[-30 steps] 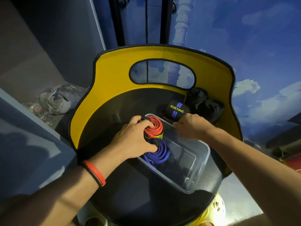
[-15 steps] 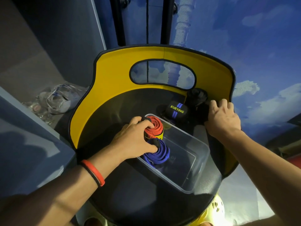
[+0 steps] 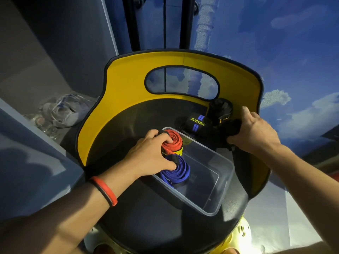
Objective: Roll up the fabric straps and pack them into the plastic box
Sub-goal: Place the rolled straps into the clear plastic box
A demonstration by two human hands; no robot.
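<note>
A clear plastic box [image 3: 218, 195] lies on the black seat of a yellow-backed chair [image 3: 128, 85]. A rolled red strap [image 3: 174, 142] and a rolled blue strap [image 3: 178, 171] stand in the box's left end. My left hand [image 3: 148, 158] rests over both rolls, fingers on the red one and thumb on the blue one. Behind the box lie a rolled black strap marked XUEYING [image 3: 197, 123] and another black roll [image 3: 220, 109]. My right hand [image 3: 251, 131] grips a black strap [image 3: 232, 127] at the chair's right.
The chair's curved yellow backrest wraps the far and right sides of the seat. A pale shoe [image 3: 64, 112] and clutter lie on the floor to the left. A blue sky-printed surface [image 3: 275, 43] fills the right. The box's right half holds nothing.
My right hand went from the box's far rim to the black straps at the right and has closed on one. My left hand has stayed on the red and blue rolls.
</note>
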